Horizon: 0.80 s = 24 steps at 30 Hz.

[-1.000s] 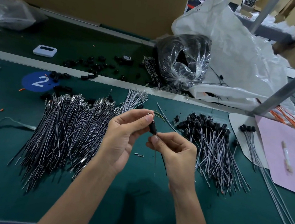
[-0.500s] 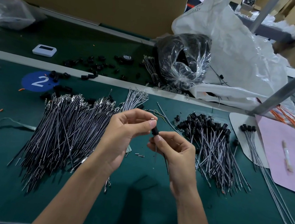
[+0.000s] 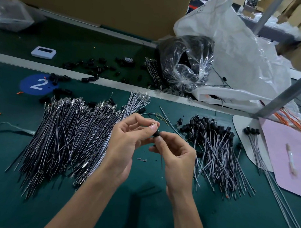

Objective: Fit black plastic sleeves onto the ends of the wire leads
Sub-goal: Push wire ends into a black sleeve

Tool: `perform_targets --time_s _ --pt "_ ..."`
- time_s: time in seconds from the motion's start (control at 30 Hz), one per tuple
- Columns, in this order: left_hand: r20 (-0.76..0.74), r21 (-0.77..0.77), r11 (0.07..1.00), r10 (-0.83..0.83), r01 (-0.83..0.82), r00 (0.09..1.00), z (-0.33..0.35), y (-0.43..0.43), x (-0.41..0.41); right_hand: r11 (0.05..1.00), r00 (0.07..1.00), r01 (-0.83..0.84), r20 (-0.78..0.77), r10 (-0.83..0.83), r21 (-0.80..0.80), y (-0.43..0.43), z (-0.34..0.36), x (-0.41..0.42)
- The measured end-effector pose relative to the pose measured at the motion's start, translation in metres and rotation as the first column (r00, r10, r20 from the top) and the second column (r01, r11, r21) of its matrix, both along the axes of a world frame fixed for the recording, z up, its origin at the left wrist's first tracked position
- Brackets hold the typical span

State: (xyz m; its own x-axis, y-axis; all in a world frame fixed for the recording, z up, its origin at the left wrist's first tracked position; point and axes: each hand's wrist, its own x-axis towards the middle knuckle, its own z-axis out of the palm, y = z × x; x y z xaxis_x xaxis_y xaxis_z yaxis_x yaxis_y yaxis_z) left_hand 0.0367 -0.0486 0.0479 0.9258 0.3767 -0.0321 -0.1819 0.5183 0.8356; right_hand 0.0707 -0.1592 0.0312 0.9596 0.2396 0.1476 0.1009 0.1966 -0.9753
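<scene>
The left hand [image 3: 123,142] and right hand [image 3: 176,158] are held together above the green mat [image 3: 134,206], near the middle of the view. 1 black sleeve [image 3: 156,133] is pinched between the right thumb and forefinger. The left thumb and forefinger are closed on the metal-tipped end of a wire lead [image 3: 161,162], touching the sleeve at its 10 o'clock. The rest of the lead is seen hanging thin and dark at 6 o'clock of the sleeve, past the right palm. The other fingers of both hands are loosely curled and held apart from the work.

At 9 o'clock of the hands a large pile of bare leads [image 3: 67,137] is spread on the mat, metal tips toward 12 o'clock. At 3 o'clock a smaller pile of sleeved leads [image 3: 215,150] is laid. Loose sleeves [image 3: 94,67] are scattered at 11 o'clock, near a blue disc [image 3: 37,84] marked 2 and a white device [image 3: 43,52]. A clear bag [image 3: 186,61] of dark parts is seen at 12 o'clock. A pink sheet [image 3: 292,159] with a pen [image 3: 290,161] on it lies at 3 o'clock, beyond the sleeved pile.
</scene>
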Motion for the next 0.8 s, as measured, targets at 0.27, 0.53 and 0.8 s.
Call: perform_targets --time_s 0.27,0.53,0.8 --pt "0.066 0.028 1.000 -0.001 -0.001 0.998 -0.005 -0.001 0.000 0.989 0.997 0.010 0.074 0.001 -0.148 -0.002 -0.001 -0.001" --pt "0.022 0.061 0.998 -0.008 0.007 1.000 -0.018 -0.012 -0.003 0.980 0.983 0.128 0.147 -0.106 -0.151 0.000 -0.004 0.001" --pt "0.162 0.068 0.989 0.121 -0.133 0.979 -0.016 -0.017 -0.006 0.984 0.970 0.137 0.219 -0.110 -0.113 0.003 -0.003 -0.009"
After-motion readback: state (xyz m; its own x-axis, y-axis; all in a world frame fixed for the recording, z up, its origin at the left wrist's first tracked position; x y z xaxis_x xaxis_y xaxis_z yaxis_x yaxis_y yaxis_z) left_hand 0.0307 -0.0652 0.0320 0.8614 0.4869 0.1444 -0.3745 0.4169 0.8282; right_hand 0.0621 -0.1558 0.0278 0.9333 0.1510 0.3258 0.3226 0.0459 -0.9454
